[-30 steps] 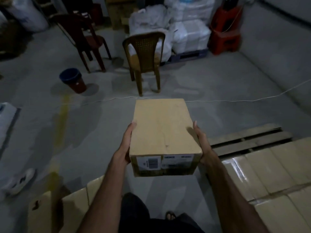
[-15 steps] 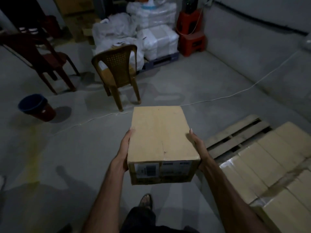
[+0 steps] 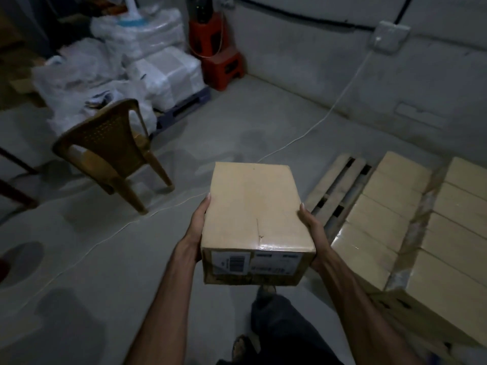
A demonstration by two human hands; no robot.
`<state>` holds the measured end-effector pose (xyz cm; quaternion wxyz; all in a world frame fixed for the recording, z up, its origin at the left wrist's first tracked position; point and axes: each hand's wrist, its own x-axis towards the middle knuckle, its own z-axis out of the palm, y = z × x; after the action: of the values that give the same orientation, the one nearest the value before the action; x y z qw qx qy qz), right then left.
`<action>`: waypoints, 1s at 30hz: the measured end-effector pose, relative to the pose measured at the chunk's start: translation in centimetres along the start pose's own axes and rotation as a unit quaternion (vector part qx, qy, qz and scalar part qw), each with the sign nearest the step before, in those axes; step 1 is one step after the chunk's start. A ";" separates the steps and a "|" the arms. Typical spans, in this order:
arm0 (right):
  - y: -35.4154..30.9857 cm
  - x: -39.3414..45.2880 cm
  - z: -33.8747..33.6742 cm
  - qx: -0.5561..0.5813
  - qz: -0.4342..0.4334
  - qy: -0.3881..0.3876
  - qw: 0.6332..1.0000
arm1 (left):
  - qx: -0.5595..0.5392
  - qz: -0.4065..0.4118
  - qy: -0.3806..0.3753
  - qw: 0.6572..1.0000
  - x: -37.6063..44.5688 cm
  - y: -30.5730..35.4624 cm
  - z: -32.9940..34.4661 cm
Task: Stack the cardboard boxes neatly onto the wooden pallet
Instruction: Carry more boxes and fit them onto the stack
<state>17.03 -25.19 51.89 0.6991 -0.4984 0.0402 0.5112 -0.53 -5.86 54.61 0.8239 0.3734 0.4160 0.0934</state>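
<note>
Since the earlier frames the view has swung rightward: the blue bucket has gone out of sight at the left, the brown plastic chair (image 3: 105, 151) now sits far to the left, and much more of the wooden pallet (image 3: 340, 180) and its load shows on the right, while the carried box has kept its place between the hands. The left hand (image 3: 197, 227) presses flat against the left side of the cardboard box (image 3: 253, 214), thumb tip lying up along the top edge and the other fingers hidden beneath. The box is held level in the air above the concrete floor, labelled end toward the person, just left of the pallet's near left corner. The right hand (image 3: 312, 230) mirrors it on the right side, thumb up at the edge, fingers curled under. Stacked boxes (image 3: 411, 222) cover the pallet's right part, leaving its far left slats bare.
</note>
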 end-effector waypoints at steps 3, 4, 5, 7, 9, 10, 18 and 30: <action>-1.8 2.9 -0.4 0.020 -0.005 0.025 0.999 | 0.014 -0.012 -0.015 1.000 4.1 2.2 1.4; -2.6 4.1 -0.5 0.018 -0.012 0.027 0.999 | 0.021 -0.013 -0.022 0.999 5.6 3.0 1.9; -3.4 5.3 -0.4 0.015 -0.020 0.026 0.999 | 0.026 -0.012 -0.030 0.999 7.1 3.8 2.4; -5.4 8.0 -0.4 0.013 -0.033 0.025 0.999 | 0.025 -0.010 -0.034 0.999 9.9 5.8 3.6; -7.8 10.7 0.2 0.021 -0.041 0.029 0.999 | 0.024 -0.016 -0.040 0.999 12.9 8.1 4.8; -8.9 12.0 0.4 0.023 -0.042 0.027 0.998 | 0.027 -0.017 -0.044 0.999 14.2 9.3 5.4; -17.9 21.9 2.4 -0.019 -0.065 0.031 0.997 | 0.019 -0.020 -0.057 0.998 24.0 16.8 8.5; -24.3 35.4 4.1 0.027 -0.109 0.106 0.988 | 0.097 -0.086 -0.123 0.984 42.1 27.4 11.5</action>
<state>50.32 2.21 49.88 0.7552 -0.5325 0.0735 0.3750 39.26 26.82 51.94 0.8338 0.4229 0.3488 -0.0654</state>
